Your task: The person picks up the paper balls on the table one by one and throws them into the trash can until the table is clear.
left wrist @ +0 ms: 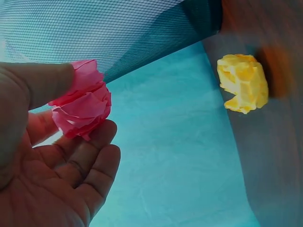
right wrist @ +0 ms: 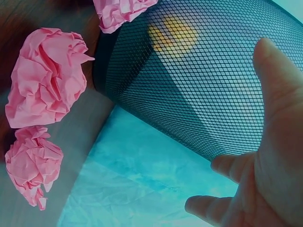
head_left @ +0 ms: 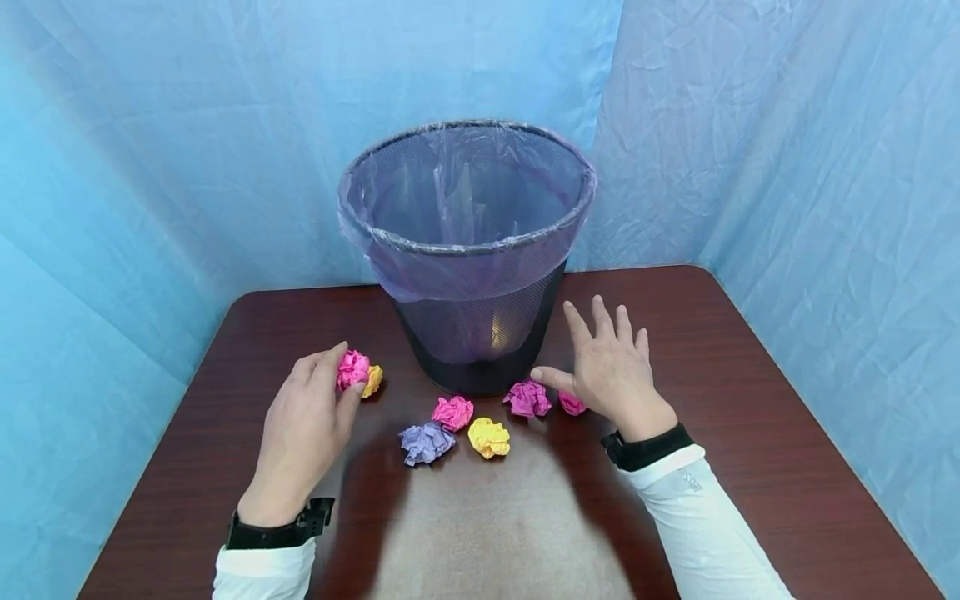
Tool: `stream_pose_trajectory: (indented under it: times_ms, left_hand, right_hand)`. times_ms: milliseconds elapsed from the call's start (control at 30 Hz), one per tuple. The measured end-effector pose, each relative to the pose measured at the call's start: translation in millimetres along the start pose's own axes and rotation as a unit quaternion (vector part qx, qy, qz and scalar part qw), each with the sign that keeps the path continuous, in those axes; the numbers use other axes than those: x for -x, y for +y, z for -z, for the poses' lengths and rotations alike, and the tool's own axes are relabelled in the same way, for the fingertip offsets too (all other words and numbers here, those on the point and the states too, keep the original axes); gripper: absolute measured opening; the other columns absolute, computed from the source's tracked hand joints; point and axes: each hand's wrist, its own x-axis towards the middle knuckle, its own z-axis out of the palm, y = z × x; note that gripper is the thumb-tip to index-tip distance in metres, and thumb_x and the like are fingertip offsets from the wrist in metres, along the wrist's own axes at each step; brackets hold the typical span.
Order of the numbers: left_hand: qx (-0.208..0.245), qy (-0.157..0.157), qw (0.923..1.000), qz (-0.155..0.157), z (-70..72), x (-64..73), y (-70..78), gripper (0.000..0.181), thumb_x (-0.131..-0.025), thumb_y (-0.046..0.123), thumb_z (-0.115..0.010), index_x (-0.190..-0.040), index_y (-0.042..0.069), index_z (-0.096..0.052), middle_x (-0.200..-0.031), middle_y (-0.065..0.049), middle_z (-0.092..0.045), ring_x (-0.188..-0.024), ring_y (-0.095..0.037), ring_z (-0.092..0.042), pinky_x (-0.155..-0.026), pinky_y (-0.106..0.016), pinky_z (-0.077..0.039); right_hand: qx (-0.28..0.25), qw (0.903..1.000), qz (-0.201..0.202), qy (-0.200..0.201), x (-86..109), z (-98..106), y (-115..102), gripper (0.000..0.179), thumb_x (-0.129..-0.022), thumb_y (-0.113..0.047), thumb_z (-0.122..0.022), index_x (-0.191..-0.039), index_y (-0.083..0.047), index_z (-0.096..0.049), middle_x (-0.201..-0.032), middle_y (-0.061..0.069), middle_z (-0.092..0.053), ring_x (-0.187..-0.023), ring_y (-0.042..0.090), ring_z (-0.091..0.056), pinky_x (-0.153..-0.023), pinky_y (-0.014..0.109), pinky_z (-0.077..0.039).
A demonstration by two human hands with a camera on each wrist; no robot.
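Between the thumb and fingers of my left hand [head_left: 303, 425] is a crumpled pink paper ball [left wrist: 85, 101], pinched above the table. Beyond it, an orange-yellow paper ball [head_left: 373, 381] lies on the wood. My right hand [head_left: 611, 371] is spread with nothing in it, to the right of the mesh wastebasket [head_left: 480, 321]. Below that hand lie a magenta paper ball [head_left: 528, 399] and a pink one [head_left: 572, 403], the latter partly hidden by the hand in the head view. A yellow ball [right wrist: 173, 37] shows through the basket's mesh.
In front of the basket lie another pink ball [head_left: 453, 412], a purple-blue ball [head_left: 427, 442] and a yellow ball [head_left: 489, 437]. A translucent purple liner [head_left: 465, 271] folds over the basket's rim. Blue cloth [head_left: 225, 150] hangs around the dark wooden table [head_left: 750, 417].
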Motion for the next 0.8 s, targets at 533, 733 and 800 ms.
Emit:
stream_pose_trajectory:
  times_ms: [533, 733, 800]
  left_hand:
    - [0.022, 0.065, 0.9974, -0.021, 19.0, -19.3, 12.0, 0.061, -0.091, 0.014, -0.081, -0.144, -0.004, -0.056, -0.133, -0.027, -0.062, -0.121, -0.041, -0.062, -0.096, -0.06, -0.055]
    - [0.028, 0.099, 0.9943, -0.027, 27.2, -26.8, 14.6, 0.06, -0.092, 0.015, -0.08, -0.144, -0.004, -0.056, -0.135, -0.027, -0.062, -0.125, -0.04, -0.06, -0.098, -0.059, -0.055]
    - [0.031, 0.113, 0.9927, -0.031, 30.2, -29.6, 15.4, 0.059, -0.093, 0.015, -0.079, -0.145, -0.004, -0.056, -0.135, -0.027, -0.062, -0.127, -0.04, -0.06, -0.099, -0.059, -0.054]
  right_hand:
    - [-0.003, 1.0, 0.0, 0.001, -2.2, 6, -3, 0.113, -0.083, -0.082, -0.063, -0.167, -0.018, -0.023, -0.17, 0.029, -0.018, -0.154, 0.059, -0.015, -0.115, 0.081, -0.018]
    - [-0.004, 1.0, 0.002, 0.0, -3.0, 8, -3, 0.113, -0.083, -0.083, -0.062, -0.168, -0.019, -0.022, -0.17, 0.029, -0.017, -0.154, 0.059, -0.014, -0.115, 0.08, -0.019]
    - [-0.005, 1.0, 0.002, 0.002, -3.3, 8, -4, 0.113, -0.083, -0.083, -0.062, -0.168, -0.02, -0.022, -0.17, 0.029, -0.017, -0.154, 0.059, -0.014, -0.115, 0.08, -0.019]
